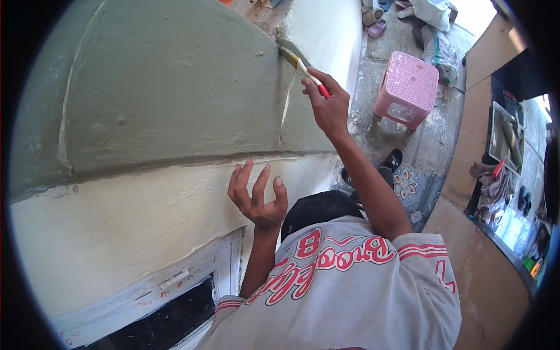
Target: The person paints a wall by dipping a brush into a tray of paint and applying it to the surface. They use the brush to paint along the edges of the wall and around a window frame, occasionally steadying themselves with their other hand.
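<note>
In the head view my right hand [331, 106] is closed around the handle of a paintbrush [305, 71], white with a red end. The brush's bristles lie against the grey-green painted wall [186, 87], right at its edge by the white corner. A pale vertical line [286, 105] runs down the paint just below the brush. My left hand [256, 195] is held up in front of the cream lower wall [146, 216], fingers spread and curved, with nothing in it. Its fingertips come up near the border between the green and cream parts, and dark smudges mark the fingers.
A pink plastic stool [411, 81] stands on the paint-spotted floor to the right. Behind it are shoes [377, 28] and plastic bags [438, 55]. Below my left arm is a white window frame [169, 286]. A brown board [475, 233] runs along the right side.
</note>
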